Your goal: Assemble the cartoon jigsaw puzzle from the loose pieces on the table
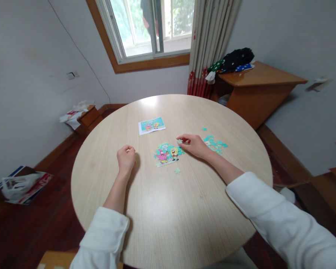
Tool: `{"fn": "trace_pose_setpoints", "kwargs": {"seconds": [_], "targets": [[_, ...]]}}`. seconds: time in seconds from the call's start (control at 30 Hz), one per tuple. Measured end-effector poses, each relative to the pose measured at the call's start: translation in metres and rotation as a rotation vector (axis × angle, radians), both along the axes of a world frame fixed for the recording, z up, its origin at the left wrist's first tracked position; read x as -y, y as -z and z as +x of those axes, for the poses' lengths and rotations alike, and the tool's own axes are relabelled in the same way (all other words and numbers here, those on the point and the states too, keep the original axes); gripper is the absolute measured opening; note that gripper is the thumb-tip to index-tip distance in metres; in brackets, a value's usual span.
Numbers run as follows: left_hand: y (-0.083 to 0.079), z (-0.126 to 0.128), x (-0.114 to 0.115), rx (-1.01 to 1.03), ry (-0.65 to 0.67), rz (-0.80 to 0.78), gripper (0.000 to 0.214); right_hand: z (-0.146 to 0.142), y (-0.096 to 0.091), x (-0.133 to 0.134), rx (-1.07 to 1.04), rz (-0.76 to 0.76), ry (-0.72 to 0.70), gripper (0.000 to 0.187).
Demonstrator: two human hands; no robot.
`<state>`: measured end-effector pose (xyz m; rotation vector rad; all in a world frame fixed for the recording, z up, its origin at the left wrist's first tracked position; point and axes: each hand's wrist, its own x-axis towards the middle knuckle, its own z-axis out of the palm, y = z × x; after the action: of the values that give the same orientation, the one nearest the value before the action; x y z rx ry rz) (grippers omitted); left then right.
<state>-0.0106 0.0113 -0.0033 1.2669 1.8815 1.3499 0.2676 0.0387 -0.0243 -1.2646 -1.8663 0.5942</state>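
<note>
A partly joined jigsaw puzzle (162, 156) with a pink figure and a yellow figure lies mid-table. Over its upper right edge, my right hand (193, 144) pinches a pale green puzzle piece (179, 141) between thumb and fingers. My left hand (126, 158) rests closed on the table, left of the puzzle and apart from it; whether anything is inside the curled fingers is hidden. One light green loose piece (177, 170) lies just below the puzzle. Right of my right hand is a scattered group of teal pieces (218, 143), with a single teal piece (204, 129) above it.
Behind the puzzle, a printed reference picture (152, 125) lies on the round wooden table (168, 224). A wooden desk (264, 76) with dark cloths (238, 58) stands at the back right. A window and a curtain (212, 33) are beyond the table.
</note>
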Motion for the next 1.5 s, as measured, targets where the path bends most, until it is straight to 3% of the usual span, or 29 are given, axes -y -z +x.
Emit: {"fn": "trace_pose_setpoints", "kwargs": {"seconds": [1.5], "targets": [[0.0047, -0.0018, -0.0015, -0.010, 0.016, -0.003, 0.013, -0.0036, -0.0015, 0.0014, -0.099, -0.077, -0.069, 0.019]]}}
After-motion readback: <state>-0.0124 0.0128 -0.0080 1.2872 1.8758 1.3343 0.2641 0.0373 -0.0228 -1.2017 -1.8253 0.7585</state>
